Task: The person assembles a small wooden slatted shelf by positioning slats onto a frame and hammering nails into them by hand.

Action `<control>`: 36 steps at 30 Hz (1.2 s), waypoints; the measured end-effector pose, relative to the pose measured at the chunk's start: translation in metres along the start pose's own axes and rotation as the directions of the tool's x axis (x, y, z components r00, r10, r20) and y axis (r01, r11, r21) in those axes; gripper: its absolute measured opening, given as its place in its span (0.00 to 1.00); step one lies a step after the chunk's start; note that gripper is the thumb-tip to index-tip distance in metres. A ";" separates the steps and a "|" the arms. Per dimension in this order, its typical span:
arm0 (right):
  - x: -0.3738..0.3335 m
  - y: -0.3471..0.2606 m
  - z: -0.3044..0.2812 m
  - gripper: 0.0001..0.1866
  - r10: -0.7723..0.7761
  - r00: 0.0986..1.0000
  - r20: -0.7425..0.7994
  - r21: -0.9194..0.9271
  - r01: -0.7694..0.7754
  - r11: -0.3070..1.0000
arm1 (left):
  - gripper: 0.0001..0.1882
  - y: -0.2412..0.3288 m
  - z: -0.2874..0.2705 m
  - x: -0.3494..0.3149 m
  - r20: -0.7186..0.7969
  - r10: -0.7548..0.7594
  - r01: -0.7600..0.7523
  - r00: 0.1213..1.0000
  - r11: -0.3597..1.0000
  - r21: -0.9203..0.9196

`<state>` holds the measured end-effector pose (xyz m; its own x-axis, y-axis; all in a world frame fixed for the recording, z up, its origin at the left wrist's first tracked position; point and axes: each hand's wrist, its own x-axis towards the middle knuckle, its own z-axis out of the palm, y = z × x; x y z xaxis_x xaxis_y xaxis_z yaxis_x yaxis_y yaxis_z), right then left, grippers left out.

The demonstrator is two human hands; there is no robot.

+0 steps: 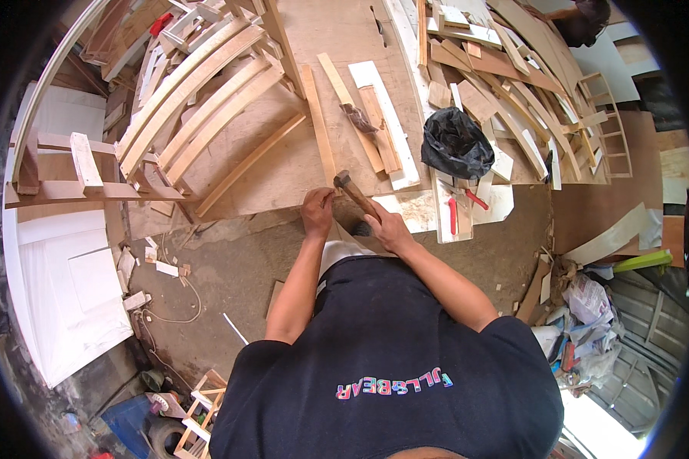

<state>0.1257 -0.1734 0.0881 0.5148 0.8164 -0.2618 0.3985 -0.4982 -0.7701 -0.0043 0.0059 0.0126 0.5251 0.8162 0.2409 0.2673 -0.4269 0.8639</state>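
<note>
The right hand [390,230] grips the hammer [359,198] by the lower part of its handle, with the head up and to the far left, close by the left hand [318,212]. The left hand's fingers are drawn together in a pinch at the near end of the narrow wooden strip [319,126], which lies on the bench [275,173] and runs away to the far side (whether a nail sits between those fingertips is too small to tell).

The step looks like light hammering at the strip's near end. To do it well, first seat that end firmly on the bench, start with short taps, and draw the left fingertips out of the head's path before striking harder. The black plastic bag [457,143] and red-handled tool [453,216] lie to the right, apart from the hammer.
</note>
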 end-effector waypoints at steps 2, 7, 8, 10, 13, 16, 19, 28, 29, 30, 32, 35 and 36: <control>0.000 0.000 0.000 0.26 0.006 1.000 0.004 -0.007 -0.006 1.000 | 0.07 -0.001 0.002 -0.001 -0.005 0.021 -0.021 1.000 1.000 0.019; -0.001 0.002 0.001 0.26 0.009 1.000 0.008 0.000 -0.009 1.000 | 0.08 0.002 0.003 -0.002 -0.014 0.002 -0.002 1.000 1.000 -0.010; -0.001 0.002 0.002 0.26 0.006 1.000 0.000 -0.009 -0.006 1.000 | 0.08 0.002 0.003 -0.002 -0.010 0.007 -0.007 1.000 1.000 -0.007; -0.001 0.001 0.002 0.25 0.000 1.000 -0.016 -0.029 0.000 1.000 | 0.08 0.004 0.001 0.000 -0.003 0.017 -0.017 1.000 1.000 0.000; -0.001 0.000 0.003 0.25 0.009 1.000 -0.010 -0.012 -0.009 1.000 | 0.08 0.002 0.000 0.001 -0.008 0.048 -0.048 0.999 0.999 0.011; 0.000 0.003 0.003 0.26 0.020 1.000 0.001 -0.024 -0.020 1.000 | 0.07 0.005 -0.001 0.002 -0.002 0.089 -0.088 0.996 0.994 0.058; 0.000 0.000 -0.005 0.29 0.053 0.998 0.045 -0.019 -0.052 0.998 | 0.07 0.005 -0.002 0.003 -0.010 0.145 -0.144 0.989 0.986 0.087; -0.023 -0.027 -0.030 0.31 -0.093 0.991 0.096 -0.053 0.098 0.994 | 0.08 -0.005 0.003 -0.002 -0.008 0.155 -0.153 0.988 0.976 0.153; -0.024 -0.027 -0.029 0.31 -0.114 0.991 0.077 -0.032 0.117 0.993 | 0.08 -0.003 0.003 0.000 -0.004 0.158 -0.156 0.987 0.978 0.137; -0.026 -0.027 -0.027 0.31 -0.135 0.989 0.056 -0.010 0.135 0.991 | 0.08 -0.001 0.003 0.000 0.000 0.160 -0.159 0.987 0.980 0.121; -0.025 -0.027 -0.028 0.31 -0.142 0.989 0.039 0.026 0.141 0.990 | 0.09 -0.002 0.003 0.001 -0.002 0.166 -0.165 0.986 0.980 0.107; -0.021 -0.031 -0.025 0.31 -0.015 0.993 0.118 -0.054 0.021 0.998 | 0.11 -0.009 0.005 0.000 -0.025 0.180 -0.176 0.983 0.978 0.112; -0.020 -0.028 -0.025 0.31 -0.097 0.993 0.063 -0.024 0.099 0.995 | 0.11 -0.010 0.005 -0.002 -0.035 0.186 -0.181 0.982 0.977 0.113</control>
<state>0.1228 -0.1831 0.1292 0.4249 0.8777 -0.2215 0.4659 -0.4218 -0.7778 -0.0036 0.0065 0.0016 0.5371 0.7358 0.4125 0.2576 -0.6088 0.7504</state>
